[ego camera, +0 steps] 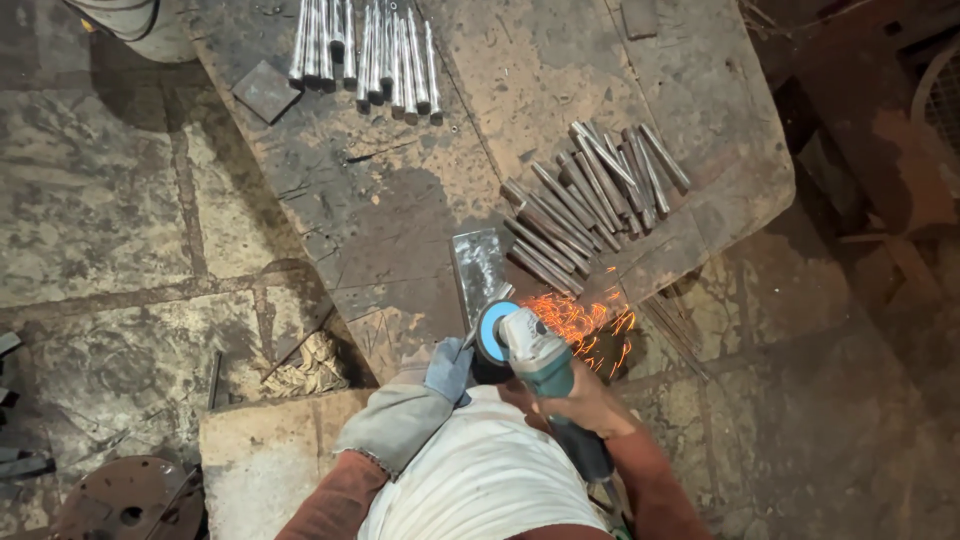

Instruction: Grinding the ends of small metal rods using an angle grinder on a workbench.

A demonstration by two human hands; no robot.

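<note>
At the desk's near edge, the gloved left hand (pixel 449 367) pinches a thin grey metal rod (pixel 485 318) angled up-right, touching the teal angle grinder (pixel 530 352) gripped by the right hand (pixel 585 402) just beside it, orange sparks (pixel 590 330) flying right.

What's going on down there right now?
Right hand grips the angle grinder. Gloved left hand holds a rod to it. Sparks beside rod pile.
</note>
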